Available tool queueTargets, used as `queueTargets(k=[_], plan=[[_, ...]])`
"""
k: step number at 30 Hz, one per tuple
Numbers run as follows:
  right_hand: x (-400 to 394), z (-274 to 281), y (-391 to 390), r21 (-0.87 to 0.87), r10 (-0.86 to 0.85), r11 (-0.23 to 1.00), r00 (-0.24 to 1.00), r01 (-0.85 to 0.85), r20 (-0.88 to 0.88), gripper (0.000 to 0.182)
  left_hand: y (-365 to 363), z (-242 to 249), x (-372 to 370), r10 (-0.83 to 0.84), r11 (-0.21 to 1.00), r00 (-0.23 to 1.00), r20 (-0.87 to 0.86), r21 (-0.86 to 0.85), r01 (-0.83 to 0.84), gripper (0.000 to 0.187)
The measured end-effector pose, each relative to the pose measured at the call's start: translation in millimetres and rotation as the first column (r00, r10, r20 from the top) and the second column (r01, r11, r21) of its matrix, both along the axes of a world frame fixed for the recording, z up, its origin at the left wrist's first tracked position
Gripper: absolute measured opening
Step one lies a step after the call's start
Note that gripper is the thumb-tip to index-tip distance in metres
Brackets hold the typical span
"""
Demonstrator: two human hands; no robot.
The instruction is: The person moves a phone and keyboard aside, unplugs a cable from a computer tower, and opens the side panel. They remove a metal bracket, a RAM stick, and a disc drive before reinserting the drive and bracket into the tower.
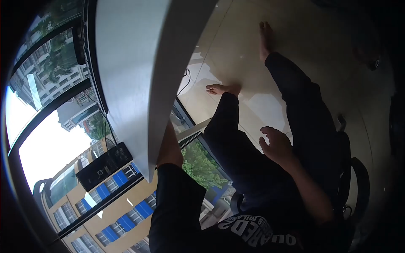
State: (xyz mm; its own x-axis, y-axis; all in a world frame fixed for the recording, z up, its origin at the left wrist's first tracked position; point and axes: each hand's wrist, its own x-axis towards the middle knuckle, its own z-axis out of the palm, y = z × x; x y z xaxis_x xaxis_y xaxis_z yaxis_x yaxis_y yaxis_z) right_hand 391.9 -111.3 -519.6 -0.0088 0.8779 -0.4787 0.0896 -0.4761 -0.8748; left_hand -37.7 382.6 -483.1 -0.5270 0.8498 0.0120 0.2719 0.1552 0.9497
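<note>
My right hand (276,145) hovers over my thighs, palm down. Its fingers are loosely bent and the thumb stands apart, with nothing in it. My left forearm (171,147) goes up beneath the edge of a white table (126,55). The table hides my left hand, so what it touches does not show. Dark trousers (236,147) cover my legs, and both bare feet are on the floor.
A black box with cables (104,165) sits beside the table, against the window. Pale tiles (236,46) make up the floor. A dark chair armrest (360,185) curves at my right. Buildings and trees show through the glass.
</note>
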Motion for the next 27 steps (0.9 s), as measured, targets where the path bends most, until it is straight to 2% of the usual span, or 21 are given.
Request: queueTargets(k=[3,4,5,8,9,12,15,17,19,22,23,24,26,27], plan=[[-13.8,5.3,6.2,0.063,0.011,0.998,0.999,-0.014,0.042,0.033,-0.5,17.3,19.1,-0.081,0.996,0.977,0.197,-0.008,0.084,0.061],[-14.7,9.8,8.3,0.029,0.035,0.999,0.999,-0.035,0.013,0.033,-7.9,26.5,34.5,-0.103,0.994,0.959,0.263,-0.009,0.110,0.060],[-15.7,12.0,11.8,0.000,0.054,0.999,0.998,-0.054,-0.012,0.032,-5.4,30.8,35.5,-0.010,1.000,0.971,0.238,-0.013,0.013,0.040],[-10.0,15.4,11.3,-0.061,0.120,0.991,0.991,-0.123,-0.052,0.033,1.7,26.0,28.8,0.020,0.998,0.993,0.116,-0.056,-0.014,0.040],[-9.8,16.1,12.1,-0.066,0.148,0.986,0.987,-0.153,-0.064,0.033,-6.7,32.2,45.4,0.064,0.997,0.987,0.146,-0.045,-0.058,0.042],[-13.5,17.1,7.8,0.049,0.041,0.998,0.999,-0.041,0.001,0.031,-13.9,55.9,51.5,0.060,0.992,0.997,0.058,-0.118,-0.053,0.038],[-16.8,17.7,7.0,0.087,0.001,0.996,0.999,0.003,-0.052,0.030,-18.7,76.5,47.1,-0.026,0.992,1.000,0.007,-0.126,0.027,0.035],[-15.4,22.5,8.5,0.066,0.042,0.997,0.997,-0.038,-0.060,0.030,-21.8,79.0,50.4,-0.043,0.991,0.999,-0.005,-0.128,0.042,0.035],[-10.1,19.5,7.3,0.055,0.038,0.998,0.999,-0.036,-0.033,0.030,-35.4,71.1,68.3,-0.042,0.995,0.999,0.009,-0.095,0.042,0.036],[-22.8,16.5,5.7,0.090,0.008,0.996,0.999,-0.004,-0.037,0.030,-125.0,25.2,155.2,-0.044,0.991,0.998,-0.038,-0.129,0.039,0.040],[-22.6,16.0,5.7,0.099,0.007,0.995,0.999,-0.003,-0.036,0.030,-154.3,5.5,182.3,-0.055,0.984,0.996,-0.065,-0.170,0.043,0.042],[-19.4,12.3,5.3,0.106,0.003,0.994,1.000,-0.001,-0.021,0.030,-172.2,-22.6,188.1,-0.135,0.971,0.987,-0.082,-0.210,0.115,0.043],[-17.0,12.3,-0.2,0.063,0.087,0.994,0.996,-0.085,-0.030,0.032,-200.7,-63.8,214.9,-0.158,0.932,0.979,-0.125,-0.346,0.106,0.034],[-15.4,13.6,-2.9,0.057,0.095,0.994,0.995,-0.094,-0.025,0.032,-208.6,-85.8,215.0,-0.204,0.909,0.976,-0.073,-0.383,0.161,0.033]])
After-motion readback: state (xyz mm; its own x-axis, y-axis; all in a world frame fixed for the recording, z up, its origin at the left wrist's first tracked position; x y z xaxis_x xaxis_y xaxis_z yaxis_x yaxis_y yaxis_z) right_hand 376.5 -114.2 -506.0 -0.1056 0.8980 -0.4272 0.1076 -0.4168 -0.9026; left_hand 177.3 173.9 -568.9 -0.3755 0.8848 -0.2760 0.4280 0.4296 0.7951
